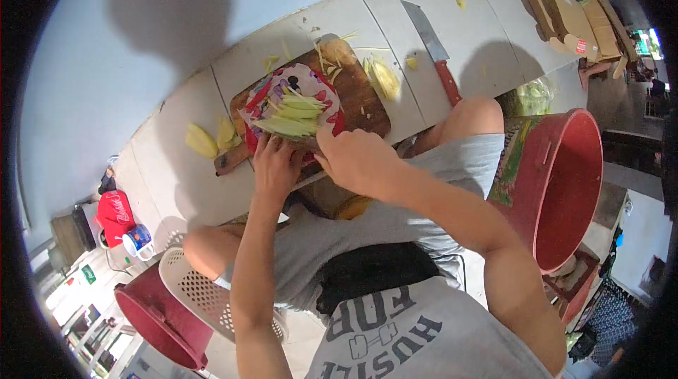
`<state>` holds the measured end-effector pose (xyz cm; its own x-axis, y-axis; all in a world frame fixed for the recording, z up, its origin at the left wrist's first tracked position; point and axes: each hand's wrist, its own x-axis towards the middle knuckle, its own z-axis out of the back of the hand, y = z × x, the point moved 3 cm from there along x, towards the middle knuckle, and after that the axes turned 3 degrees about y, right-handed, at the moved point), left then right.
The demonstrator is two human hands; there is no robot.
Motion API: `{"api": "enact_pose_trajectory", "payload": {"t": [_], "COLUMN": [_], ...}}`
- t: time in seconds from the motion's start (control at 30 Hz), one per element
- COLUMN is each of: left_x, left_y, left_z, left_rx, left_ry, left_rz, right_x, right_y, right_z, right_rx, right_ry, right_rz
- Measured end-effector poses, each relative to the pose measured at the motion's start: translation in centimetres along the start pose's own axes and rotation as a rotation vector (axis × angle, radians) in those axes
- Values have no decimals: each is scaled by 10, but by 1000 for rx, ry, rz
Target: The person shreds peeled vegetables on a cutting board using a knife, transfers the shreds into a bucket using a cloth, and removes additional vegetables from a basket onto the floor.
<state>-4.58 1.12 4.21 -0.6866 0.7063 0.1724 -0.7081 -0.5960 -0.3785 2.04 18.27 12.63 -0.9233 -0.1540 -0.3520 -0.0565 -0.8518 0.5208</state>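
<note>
White tiled counter (395, 12) runs along a pale wall; wooden cutting board (353, 89) sits at its near edge, right in front of the person. On the board's near-left part lies a printed plate (311, 75), red rim w/ cartoon print, heaped w/ pale yellow-green strips (293, 116), prob. cut fruit. Strips' long axis runs roughly parallel to the counter's near edge.

Left hand (275, 163) touches the plate's near rim, fingers curled on it, directly below the pile, so nearer. Right hand (353, 160) is just beside, at the pile's right end; fingers curled, can't tell if pinching strips.

More yellow pieces (201, 140) lie left of the board; knife (432, 48) w/ red handle lies well apart toward the counter's right. Red bucket (565, 188) stands below the counter at right.
</note>
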Motion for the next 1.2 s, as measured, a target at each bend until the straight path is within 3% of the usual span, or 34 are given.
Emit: {"api": "enact_pose_trajectory", "payload": {"t": [0.1, 0.27, 0.43, 0.57, 0.63, 0.73, 0.9, 1.07, 1.2], "left_x": [0, -3, 7, 4, -8, 6, -6, -8, 0], "left_y": [-3, 4, -6, -5, -7, -7, 0, 0, -7], "left_z": [1, -4, 6, 4, 2, 7, -6, -7, -2], "left_rx": [11, -20, 37, -4, -28, 21, 10, 38, -19], "left_ry": [10, -44, -100, -40, -5, -119, -40, -81, -100], "left_rz": [6, -7, -37, -8, -8, -35, 3, -43, 4], "right_x": [9, 5, 17, 3, 12, 17, 4, 11, 2], "right_y": [-22, -3, -24, -3, -21, -26, -8, -18, -4], "right_z": [-32, -7, -25, -10, -33, -29, -22, -31, -24], "right_rx": [22, -17, 15, -12, 18, 30, 19, 20, -12], "right_ry": [-9, -59, -70, -67, -57, -79, -11, -124, -42], "right_rz": [-27, -13, -11, 14, -9, -13, -16, 5, 25]}}
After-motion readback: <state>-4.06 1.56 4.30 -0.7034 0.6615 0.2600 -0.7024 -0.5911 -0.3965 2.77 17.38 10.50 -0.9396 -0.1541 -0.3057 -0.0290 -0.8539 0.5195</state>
